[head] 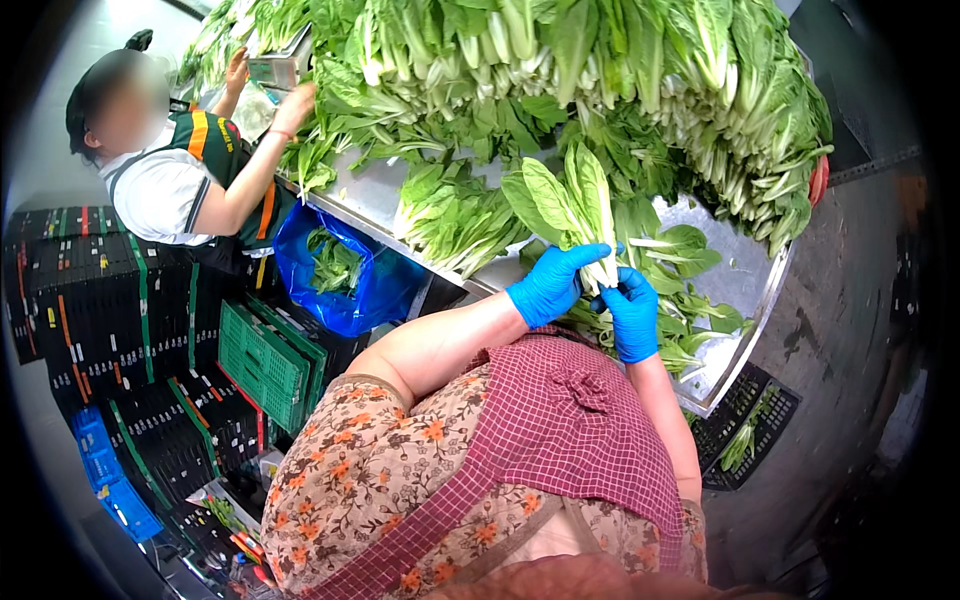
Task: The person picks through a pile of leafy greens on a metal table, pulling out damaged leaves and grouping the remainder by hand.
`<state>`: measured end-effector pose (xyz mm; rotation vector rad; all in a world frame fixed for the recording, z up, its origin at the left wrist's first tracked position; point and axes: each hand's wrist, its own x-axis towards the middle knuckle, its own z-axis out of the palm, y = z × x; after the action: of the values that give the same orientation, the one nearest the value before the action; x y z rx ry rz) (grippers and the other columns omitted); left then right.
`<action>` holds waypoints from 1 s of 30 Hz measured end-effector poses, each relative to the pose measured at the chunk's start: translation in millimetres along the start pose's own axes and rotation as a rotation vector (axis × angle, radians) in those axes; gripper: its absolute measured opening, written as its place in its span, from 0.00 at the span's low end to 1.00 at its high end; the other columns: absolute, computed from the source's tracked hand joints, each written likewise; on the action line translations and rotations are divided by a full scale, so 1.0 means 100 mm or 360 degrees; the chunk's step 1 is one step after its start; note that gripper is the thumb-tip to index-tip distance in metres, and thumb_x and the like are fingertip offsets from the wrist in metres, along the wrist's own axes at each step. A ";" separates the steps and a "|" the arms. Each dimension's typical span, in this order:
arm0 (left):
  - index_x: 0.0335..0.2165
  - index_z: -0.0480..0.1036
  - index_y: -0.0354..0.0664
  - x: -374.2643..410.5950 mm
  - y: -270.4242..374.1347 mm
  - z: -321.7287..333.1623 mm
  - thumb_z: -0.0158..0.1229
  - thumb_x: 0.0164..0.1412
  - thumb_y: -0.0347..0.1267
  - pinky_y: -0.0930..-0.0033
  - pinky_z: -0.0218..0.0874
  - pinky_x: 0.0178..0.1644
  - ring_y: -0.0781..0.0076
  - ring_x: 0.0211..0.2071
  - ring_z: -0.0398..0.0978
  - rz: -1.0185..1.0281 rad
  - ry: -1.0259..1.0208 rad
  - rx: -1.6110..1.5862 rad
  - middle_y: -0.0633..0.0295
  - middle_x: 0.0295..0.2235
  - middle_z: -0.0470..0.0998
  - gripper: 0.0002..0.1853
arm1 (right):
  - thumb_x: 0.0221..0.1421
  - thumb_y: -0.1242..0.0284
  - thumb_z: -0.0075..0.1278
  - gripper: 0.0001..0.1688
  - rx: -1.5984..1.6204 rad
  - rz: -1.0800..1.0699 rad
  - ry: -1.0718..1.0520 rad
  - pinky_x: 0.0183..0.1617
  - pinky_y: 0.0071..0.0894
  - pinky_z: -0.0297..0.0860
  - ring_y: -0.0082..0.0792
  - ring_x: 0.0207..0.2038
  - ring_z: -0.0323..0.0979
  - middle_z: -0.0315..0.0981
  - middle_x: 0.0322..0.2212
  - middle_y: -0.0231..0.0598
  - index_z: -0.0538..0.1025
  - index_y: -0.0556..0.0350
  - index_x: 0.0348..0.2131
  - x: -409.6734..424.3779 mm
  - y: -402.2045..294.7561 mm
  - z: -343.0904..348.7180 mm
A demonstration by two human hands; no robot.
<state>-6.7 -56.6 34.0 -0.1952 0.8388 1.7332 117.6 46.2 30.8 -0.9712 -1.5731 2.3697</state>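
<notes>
My left hand [551, 285], in a blue glove, grips a small bunch of leafy greens [581, 195] by its pale stems. The leaves point away from me over the table. At the stem ends, the gloved fingers of my right hand [631, 315] pinch the base of this bunch. Loose green leaves [686, 251] lie beside and beneath my right hand. To the left of my hands, a separate pile of greens [457, 217] rests near the front edge of the metal table [367, 180].
A tall stacked bank of greens [600, 52] lines the table's far side. At left, a co-worker [180, 165] reaches toward a scale [279, 67]. Below hangs a blue bag [330, 315] holding leaves, near green crates [262, 364] and stacked black crates [97, 300]. A black crate [772, 442] sits lower right.
</notes>
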 end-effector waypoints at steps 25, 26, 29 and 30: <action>0.55 0.60 0.31 -1.22 1.95 -2.26 0.66 0.47 0.36 0.61 0.59 0.56 0.54 0.53 0.68 0.0722 0.0869 0.2420 0.43 0.52 0.68 0.40 | 0.51 0.75 0.56 0.08 -0.1241 -0.0358 0.0009 0.31 0.28 0.68 0.29 0.26 0.71 0.73 0.26 0.37 0.76 0.55 0.34 0.17 0.17 0.18; 0.56 0.58 0.30 -1.16 1.90 -2.34 0.65 0.47 0.37 0.60 0.57 0.57 0.53 0.55 0.66 0.0669 0.0956 0.2466 0.41 0.54 0.66 0.41 | 0.50 0.72 0.57 0.11 -0.1460 -0.0373 0.0020 0.34 0.33 0.68 0.36 0.28 0.72 0.73 0.30 0.41 0.77 0.52 0.36 0.16 0.10 0.15; 0.58 0.54 0.28 -1.01 1.71 -2.64 0.63 0.49 0.42 0.59 0.55 0.59 0.50 0.58 0.62 0.0550 0.1046 0.2516 0.38 0.56 0.62 0.45 | 0.50 0.69 0.58 0.12 -0.1758 -0.0436 0.0243 0.35 0.35 0.69 0.38 0.29 0.72 0.72 0.32 0.41 0.77 0.51 0.36 0.25 0.03 0.04; 0.58 0.53 0.27 -1.00 1.70 -2.67 0.63 0.50 0.42 0.59 0.54 0.59 0.50 0.58 0.62 0.0541 0.0947 0.2471 0.37 0.56 0.62 0.45 | 0.50 0.68 0.58 0.13 -0.1733 -0.0450 0.0311 0.35 0.35 0.69 0.38 0.30 0.72 0.72 0.32 0.41 0.77 0.52 0.37 0.31 0.01 0.03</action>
<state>-200.0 -317.5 -35.5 0.5346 2.4903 0.8433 92.0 57.6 17.3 -0.9446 -2.6937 1.0806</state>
